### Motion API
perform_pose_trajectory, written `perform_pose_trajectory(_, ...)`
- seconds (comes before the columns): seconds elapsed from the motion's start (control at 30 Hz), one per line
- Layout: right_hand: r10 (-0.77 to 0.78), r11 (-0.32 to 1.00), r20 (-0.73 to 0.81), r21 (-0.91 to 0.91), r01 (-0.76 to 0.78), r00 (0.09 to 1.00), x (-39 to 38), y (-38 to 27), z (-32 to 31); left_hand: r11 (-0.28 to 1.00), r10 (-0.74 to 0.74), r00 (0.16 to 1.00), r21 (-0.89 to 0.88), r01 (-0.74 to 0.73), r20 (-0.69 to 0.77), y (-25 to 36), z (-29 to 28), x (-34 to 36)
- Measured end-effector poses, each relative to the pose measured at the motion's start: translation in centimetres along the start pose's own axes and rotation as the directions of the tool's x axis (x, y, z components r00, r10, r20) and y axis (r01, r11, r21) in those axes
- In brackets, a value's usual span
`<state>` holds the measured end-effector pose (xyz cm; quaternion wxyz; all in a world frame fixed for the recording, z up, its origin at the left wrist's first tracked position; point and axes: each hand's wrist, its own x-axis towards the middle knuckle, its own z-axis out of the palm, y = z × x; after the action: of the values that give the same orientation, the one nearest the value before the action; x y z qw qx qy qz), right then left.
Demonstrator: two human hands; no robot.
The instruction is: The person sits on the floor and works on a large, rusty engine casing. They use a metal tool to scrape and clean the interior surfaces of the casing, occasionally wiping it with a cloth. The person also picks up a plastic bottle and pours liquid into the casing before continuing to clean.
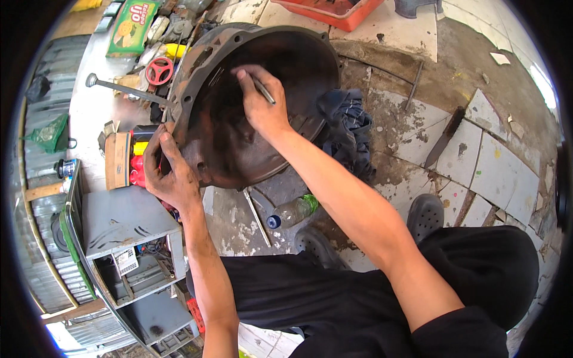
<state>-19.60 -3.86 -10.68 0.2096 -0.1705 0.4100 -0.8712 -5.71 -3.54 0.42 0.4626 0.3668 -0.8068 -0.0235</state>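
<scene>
A rusty, greasy bell-shaped metal housing point(239, 119) stands tilted, its hollow facing up, a thin metal tool point(262, 90) inside.

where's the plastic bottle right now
In the head view, the plastic bottle lies on the floor just below the big metal housing, under the right forearm, beside a thin metal rod.

- housing point(239, 137): cast metal, rusty brown, rough and matt
- tool point(263, 90): thin, smooth grey metal
- rag point(349, 128): dark blue crumpled cloth
- bottle point(293, 211): clear glossy plastic
- floor point(501, 173): cracked pale tiles, stained
- toolbox point(122, 224): grey painted metal, scuffed
</scene>
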Motion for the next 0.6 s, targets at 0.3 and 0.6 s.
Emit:
perform_pose_trajectory(0.3,-0.029,0.992,0.090,0.128,0.018,0.995,-0.1,1.3,0.1,1.000,-0.009,1.000,-0.002,0.009,-0.005,0.2,0.3,0.1)
perform_pose_trajectory(0.6,-0.155,0.982,0.139,-0.087,0.168,0.978,-0.7,0.7,0.4,1.000,0.008,1.000,-0.024,-0.008,0.013,0.1,0.2,0.0)
